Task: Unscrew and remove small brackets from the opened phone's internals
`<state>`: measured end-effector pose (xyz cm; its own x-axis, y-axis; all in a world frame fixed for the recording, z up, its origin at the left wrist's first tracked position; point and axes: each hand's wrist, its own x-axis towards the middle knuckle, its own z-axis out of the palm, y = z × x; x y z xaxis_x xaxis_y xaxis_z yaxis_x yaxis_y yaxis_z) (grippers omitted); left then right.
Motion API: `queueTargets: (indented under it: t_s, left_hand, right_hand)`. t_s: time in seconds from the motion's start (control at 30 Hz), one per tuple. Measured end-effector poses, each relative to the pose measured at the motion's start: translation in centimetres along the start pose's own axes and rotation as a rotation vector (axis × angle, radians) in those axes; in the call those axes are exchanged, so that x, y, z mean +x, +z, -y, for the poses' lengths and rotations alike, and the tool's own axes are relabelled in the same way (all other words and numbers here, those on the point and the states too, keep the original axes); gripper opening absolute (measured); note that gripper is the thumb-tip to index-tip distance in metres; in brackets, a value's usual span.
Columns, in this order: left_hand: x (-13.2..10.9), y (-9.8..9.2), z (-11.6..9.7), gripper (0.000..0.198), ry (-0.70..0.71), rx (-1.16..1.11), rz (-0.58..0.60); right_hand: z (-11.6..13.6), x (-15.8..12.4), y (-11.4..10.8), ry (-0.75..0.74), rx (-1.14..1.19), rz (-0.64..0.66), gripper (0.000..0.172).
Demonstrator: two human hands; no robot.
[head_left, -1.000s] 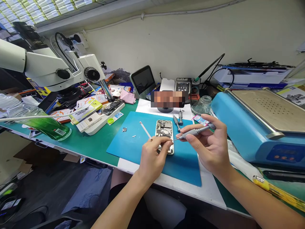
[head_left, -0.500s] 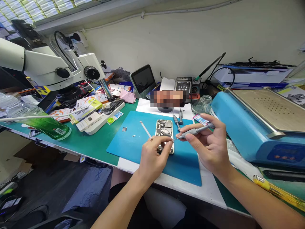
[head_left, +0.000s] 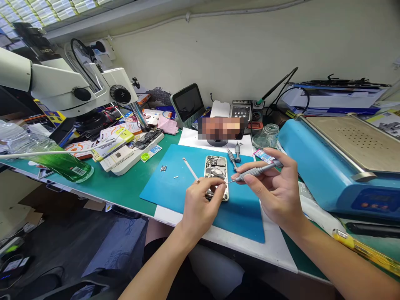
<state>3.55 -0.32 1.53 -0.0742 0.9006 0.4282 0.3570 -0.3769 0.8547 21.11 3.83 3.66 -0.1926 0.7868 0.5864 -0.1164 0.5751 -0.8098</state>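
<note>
My right hand point(head_left: 276, 189) holds a grey precision screwdriver point(head_left: 256, 171), its shaft pointing left and tilted slightly down. The screwdriver's tip meets the fingertips of my left hand point(head_left: 203, 202), where thumb and forefinger are pinched together. Whatever sits in that pinch is too small to make out. Beneath my left hand an opened phone point(head_left: 216, 166) lies on the blue mat point(head_left: 175, 191), its inner parts exposed and its lower portion partly covered. A thin white strip point(head_left: 189, 167) lies beside the phone, its near end by my left knuckles.
Two more screwdrivers point(head_left: 238, 153) are at the mat's back edge. Small parts point(head_left: 163, 168) lie on its left. A blue heating plate machine point(head_left: 325, 166) stands to the right, with a glass jar point(head_left: 269, 135) nearby. A microscope point(head_left: 71, 89) and a green bottle point(head_left: 62, 162) occupy the left.
</note>
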Motion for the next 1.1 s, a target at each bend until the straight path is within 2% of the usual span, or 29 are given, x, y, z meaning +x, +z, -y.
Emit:
queueTargets:
  t_s: [0.6, 1.1]
  left_hand:
    - [-0.03, 0.01, 0.15, 0.011, 0.004, 0.014, 0.026]
    - [-0.09, -0.02, -0.11, 0.014, -0.013, 0.021, 0.034]
  right_hand:
    - [0.07, 0.01, 0.06, 0.003, 0.005, 0.018, 0.055]
    - [0.16, 0.11, 0.08, 0.023, 0.001, -0.018, 0.053]
